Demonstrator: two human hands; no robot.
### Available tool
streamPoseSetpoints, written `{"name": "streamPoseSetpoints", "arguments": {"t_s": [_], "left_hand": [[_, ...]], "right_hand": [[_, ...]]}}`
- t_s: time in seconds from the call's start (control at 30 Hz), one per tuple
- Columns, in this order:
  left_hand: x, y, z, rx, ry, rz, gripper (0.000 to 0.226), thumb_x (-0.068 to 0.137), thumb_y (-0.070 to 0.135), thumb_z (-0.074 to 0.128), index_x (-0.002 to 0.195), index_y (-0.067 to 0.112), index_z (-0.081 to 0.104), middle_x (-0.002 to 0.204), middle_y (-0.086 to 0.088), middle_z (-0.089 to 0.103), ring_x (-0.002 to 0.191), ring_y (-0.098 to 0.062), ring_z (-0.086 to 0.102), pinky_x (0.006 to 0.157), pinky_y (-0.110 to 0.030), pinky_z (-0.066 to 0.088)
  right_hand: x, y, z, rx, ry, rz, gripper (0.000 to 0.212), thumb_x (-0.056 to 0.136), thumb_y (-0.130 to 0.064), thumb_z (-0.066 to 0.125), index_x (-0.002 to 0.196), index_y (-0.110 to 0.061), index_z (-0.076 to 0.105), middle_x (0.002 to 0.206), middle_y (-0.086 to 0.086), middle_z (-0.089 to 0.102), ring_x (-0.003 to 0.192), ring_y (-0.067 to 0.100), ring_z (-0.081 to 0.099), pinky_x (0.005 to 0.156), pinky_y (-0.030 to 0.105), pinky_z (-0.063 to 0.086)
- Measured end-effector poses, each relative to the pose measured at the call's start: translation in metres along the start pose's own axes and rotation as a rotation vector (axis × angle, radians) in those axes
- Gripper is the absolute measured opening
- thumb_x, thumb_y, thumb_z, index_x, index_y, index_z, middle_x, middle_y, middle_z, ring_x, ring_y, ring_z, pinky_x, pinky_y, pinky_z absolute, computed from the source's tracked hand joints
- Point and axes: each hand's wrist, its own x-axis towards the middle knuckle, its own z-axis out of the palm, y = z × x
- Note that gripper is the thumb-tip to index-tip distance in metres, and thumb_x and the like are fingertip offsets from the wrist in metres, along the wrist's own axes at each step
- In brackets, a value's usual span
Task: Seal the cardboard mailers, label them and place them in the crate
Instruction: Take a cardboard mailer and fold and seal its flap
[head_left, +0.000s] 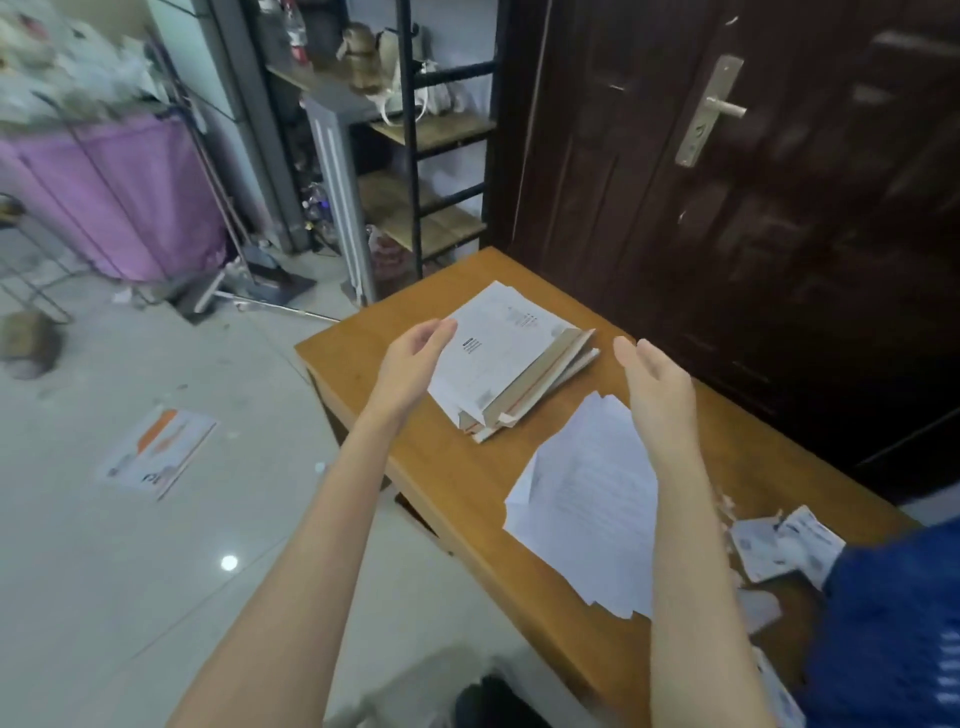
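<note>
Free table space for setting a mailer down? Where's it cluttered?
Bare wood on the table along the near-left edge, between the mailer stack and the loose white sheets. Also bare at the far corner behind the stack. Crowded toward the near right: sheets, then torn label scraps. Both hands, left and right, hover open beside the stack.

Dark door (727, 182), tiled floor (130, 545)

The stack of mailers (511, 364) lies on the table (467, 483) between the left hand (415, 358) and right hand (657, 395); loose sheets (592, 499) lie under the right forearm.
</note>
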Motion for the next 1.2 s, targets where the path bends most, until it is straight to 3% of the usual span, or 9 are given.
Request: {"name": "streamPoseSetpoints", "arguments": {"t_s": [0.13,0.3,0.43,0.63,0.77,0.9,0.97,1.1,1.2], "left_hand": [[0.032,-0.04,-0.01,0.052,0.02,-0.081,0.058,0.095,0.048,0.049,0.141,0.013,0.046,0.143,0.002,0.048,0.127,-0.01,0.044,0.095,-0.02,0.032],[0.087,-0.08,-0.008,0.159,0.026,-0.203,0.065,0.094,0.051,0.049,0.142,0.008,0.042,0.146,-0.006,0.045,0.133,-0.021,0.042,0.104,-0.03,0.035],[0.131,-0.099,-0.005,0.354,-0.039,-0.292,0.068,0.095,0.05,0.047,0.144,0.003,0.038,0.148,-0.011,0.041,0.136,-0.027,0.039,0.108,-0.037,0.032],[0.182,-0.113,-0.009,0.48,-0.089,-0.356,0.069,0.095,0.05,0.047,0.141,-0.001,0.04,0.146,-0.017,0.042,0.132,-0.034,0.041,0.105,-0.042,0.035],[0.215,-0.118,-0.008,0.484,-0.108,-0.35,0.068,0.096,0.047,0.049,0.146,0.004,0.034,0.15,-0.011,0.037,0.136,-0.03,0.037,0.106,-0.038,0.034],[0.251,-0.127,-0.015,0.571,-0.162,-0.321,0.068,0.095,0.047,0.049,0.143,0.0,0.038,0.145,-0.018,0.042,0.133,-0.035,0.04,0.104,-0.043,0.036],[0.267,-0.129,-0.017,0.596,-0.19,-0.332,0.067,0.095,0.047,0.05,0.144,0.003,0.038,0.146,-0.016,0.042,0.133,-0.034,0.039,0.104,-0.042,0.036],[0.295,-0.139,-0.016,0.672,-0.287,-0.331,0.061,0.097,0.044,0.048,0.14,0.002,0.043,0.138,-0.016,0.049,0.129,-0.036,0.044,0.103,-0.043,0.038],[0.307,-0.143,-0.007,0.696,-0.335,-0.312,0.056,0.098,0.04,0.047,0.138,0.0,0.043,0.13,-0.019,0.054,0.121,-0.038,0.049,0.096,-0.041,0.039]], "right_hand": [[0.032,0.026,0.047,0.109,-0.006,0.115,0.05,0.096,-0.04,0.052,0.138,-0.013,0.048,0.141,0.001,0.05,0.132,0.018,0.043,0.103,0.026,0.033],[0.084,0.064,0.093,0.097,0.008,0.267,0.043,0.097,-0.04,0.048,0.126,-0.01,0.058,0.132,0.006,0.056,0.133,0.023,0.04,0.11,0.037,0.032],[0.118,0.086,0.122,0.043,-0.035,0.402,0.045,0.098,-0.04,0.046,0.124,-0.005,0.059,0.127,0.01,0.058,0.122,0.026,0.048,0.102,0.038,0.036],[0.146,0.106,0.141,-0.005,0.029,0.511,0.035,0.099,-0.033,0.042,0.089,-0.002,0.056,0.077,0.005,0.052,0.084,0.025,0.049,0.069,0.032,0.032],[0.158,0.106,0.151,-0.014,0.025,0.547,0.04,0.101,-0.031,0.042,0.114,0.003,0.059,0.105,0.018,0.061,0.107,0.033,0.055,0.086,0.037,0.041],[0.171,0.114,0.166,-0.051,0.091,0.585,0.026,0.098,-0.026,0.046,0.102,-0.006,0.062,0.086,0.003,0.057,0.084,0.022,0.051,0.064,0.028,0.036],[0.175,0.115,0.171,-0.057,0.157,0.634,0.021,0.096,-0.022,0.05,0.101,-0.006,0.063,0.089,0.004,0.061,0.084,0.021,0.053,0.06,0.025,0.035],[0.18,0.107,0.18,-0.082,0.222,0.734,0.031,0.095,-0.018,0.053,0.118,0.001,0.061,0.118,0.016,0.063,0.108,0.03,0.057,0.087,0.033,0.044],[0.18,0.101,0.184,-0.081,0.271,0.8,0.031,0.095,-0.017,0.053,0.12,0.0,0.059,0.12,0.015,0.062,0.113,0.03,0.057,0.09,0.034,0.045]]}}
